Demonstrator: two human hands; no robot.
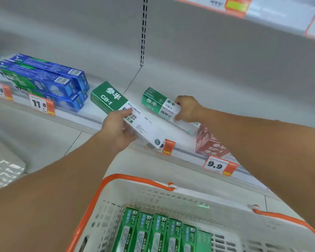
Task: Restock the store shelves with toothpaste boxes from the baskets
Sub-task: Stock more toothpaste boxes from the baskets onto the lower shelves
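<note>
My left hand [119, 128] grips a long green-and-white toothpaste box [109, 99] marked CB-1, held slanted over the front edge of the white shelf [84, 113]. My right hand [188, 108] holds a second green-and-white CB-1 box [157, 102] lying on the shelf just to the right. Below, a white basket with orange rim [133, 180] holds a row of several green toothpaste boxes [158, 231] standing on end.
Blue toothpaste boxes [44, 79] are stacked on the shelf at left. Red SP-1 boxes [211, 142] sit at right behind a 9.9 price tag [215, 165]. An 11.8 price tag [38, 104] hangs on the shelf edge. An upper shelf [262, 17] overhangs.
</note>
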